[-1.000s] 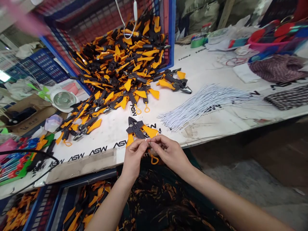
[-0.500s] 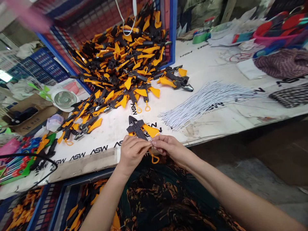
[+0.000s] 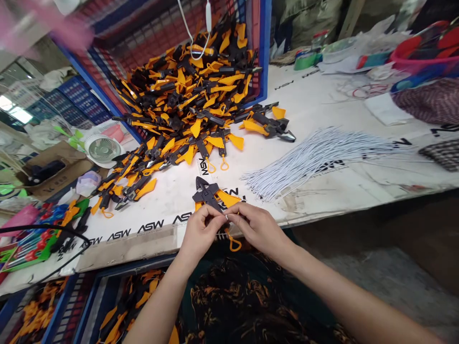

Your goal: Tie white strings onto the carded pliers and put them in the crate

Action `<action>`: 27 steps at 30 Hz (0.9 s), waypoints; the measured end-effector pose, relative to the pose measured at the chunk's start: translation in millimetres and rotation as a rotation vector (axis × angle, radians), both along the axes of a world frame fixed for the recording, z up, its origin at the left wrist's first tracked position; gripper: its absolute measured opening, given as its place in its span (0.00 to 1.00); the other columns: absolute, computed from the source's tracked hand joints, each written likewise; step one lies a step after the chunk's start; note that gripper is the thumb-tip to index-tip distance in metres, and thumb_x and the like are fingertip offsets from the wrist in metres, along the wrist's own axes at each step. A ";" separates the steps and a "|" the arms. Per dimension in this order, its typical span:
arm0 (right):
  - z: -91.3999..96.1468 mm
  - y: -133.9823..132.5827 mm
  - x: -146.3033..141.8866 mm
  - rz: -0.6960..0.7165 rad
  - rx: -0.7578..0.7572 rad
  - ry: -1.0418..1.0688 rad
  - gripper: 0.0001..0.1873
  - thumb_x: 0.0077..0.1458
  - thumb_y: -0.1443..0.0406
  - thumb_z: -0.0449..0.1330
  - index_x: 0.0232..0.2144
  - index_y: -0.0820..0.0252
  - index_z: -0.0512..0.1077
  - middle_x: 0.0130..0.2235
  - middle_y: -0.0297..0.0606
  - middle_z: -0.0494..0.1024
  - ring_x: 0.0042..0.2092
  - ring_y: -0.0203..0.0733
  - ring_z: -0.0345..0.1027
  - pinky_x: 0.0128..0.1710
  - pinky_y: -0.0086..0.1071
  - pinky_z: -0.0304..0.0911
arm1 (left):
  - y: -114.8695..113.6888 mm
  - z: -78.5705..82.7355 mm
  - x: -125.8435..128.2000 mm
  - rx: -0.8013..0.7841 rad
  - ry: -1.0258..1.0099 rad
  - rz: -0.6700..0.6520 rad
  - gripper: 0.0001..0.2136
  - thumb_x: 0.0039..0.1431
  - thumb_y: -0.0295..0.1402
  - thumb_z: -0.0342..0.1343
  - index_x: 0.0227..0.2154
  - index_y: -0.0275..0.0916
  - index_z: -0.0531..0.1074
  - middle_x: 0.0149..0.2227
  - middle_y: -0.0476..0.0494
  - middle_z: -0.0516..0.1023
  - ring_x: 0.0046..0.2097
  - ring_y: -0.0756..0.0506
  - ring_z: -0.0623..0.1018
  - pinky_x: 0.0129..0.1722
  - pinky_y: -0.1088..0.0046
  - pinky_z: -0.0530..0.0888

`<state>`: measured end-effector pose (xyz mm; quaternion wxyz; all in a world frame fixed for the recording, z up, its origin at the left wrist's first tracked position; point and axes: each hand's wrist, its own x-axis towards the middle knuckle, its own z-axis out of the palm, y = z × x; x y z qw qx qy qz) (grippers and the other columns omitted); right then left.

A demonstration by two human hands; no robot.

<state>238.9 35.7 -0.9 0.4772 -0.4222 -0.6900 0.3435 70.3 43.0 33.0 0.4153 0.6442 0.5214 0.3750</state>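
- Compared with half a second before, the left hand and right hand have drawn closer, their fingertips now meeting above the lower edge of the surface; the whole scene also sits slightly further right in the view.
- Both hands are pinching, thumbs against fingers, from opposite sides on a short end of white cord, which is barely visible between them.
- The black plastic-bodied pliers, with broad, flat orange grips, lie just beyond the hands, jaws pointing away from the person.
- An orange loop, thin and rounded, hangs just below the hands, lower than it did.
- A loose sheaf of thin white strings fans across the white, scuffed surface to the right, well apart from the hands.
- More pliers lie in a tangled heap inside a blue-rimmed plastic crate and spill onto the surface.
- Black "ASW" lettering runs along the surface's near edge.
- Below that edge, a second blue-framed crate holds more orange-and-black pliers, beside the person's dark patterned cloth.
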 end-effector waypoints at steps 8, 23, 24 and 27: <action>1.1 5.3 7.1 0.386 -0.528 0.221 0.14 0.54 0.54 0.61 0.30 0.59 0.73 0.27 0.33 0.75 0.22 0.32 0.60 0.21 0.27 0.55 | 5.5 1.6 -21.5 0.465 0.358 -0.324 0.10 0.63 0.38 0.56 0.29 0.41 0.74 0.30 0.46 0.78 0.35 0.47 0.76 0.38 0.70 0.70; -1.7 -6.5 -6.7 0.134 -0.108 0.023 0.09 0.61 0.60 0.53 0.31 0.57 0.67 0.28 0.32 0.70 0.28 0.36 0.63 0.29 0.30 0.59 | -11.8 -16.0 -1.7 0.048 0.144 0.086 0.05 0.55 0.31 0.53 0.25 0.39 0.71 0.23 0.51 0.73 0.26 0.50 0.71 0.27 0.74 0.66; -2.6 -5.3 -6.7 0.154 -0.143 0.079 0.10 0.62 0.58 0.53 0.32 0.57 0.67 0.28 0.32 0.69 0.29 0.36 0.62 0.29 0.29 0.59 | -11.3 -14.9 -2.9 0.049 0.141 0.070 0.06 0.56 0.32 0.53 0.26 0.39 0.71 0.24 0.51 0.73 0.27 0.50 0.71 0.27 0.75 0.66; -6.5 -2.6 -8.0 0.188 -0.254 0.215 0.13 0.62 0.55 0.53 0.33 0.58 0.66 0.27 0.30 0.66 0.28 0.36 0.59 0.28 0.29 0.58 | -11.8 -11.6 -7.6 0.295 0.281 0.021 0.06 0.61 0.32 0.53 0.31 0.39 0.73 0.29 0.48 0.77 0.32 0.49 0.74 0.33 0.73 0.68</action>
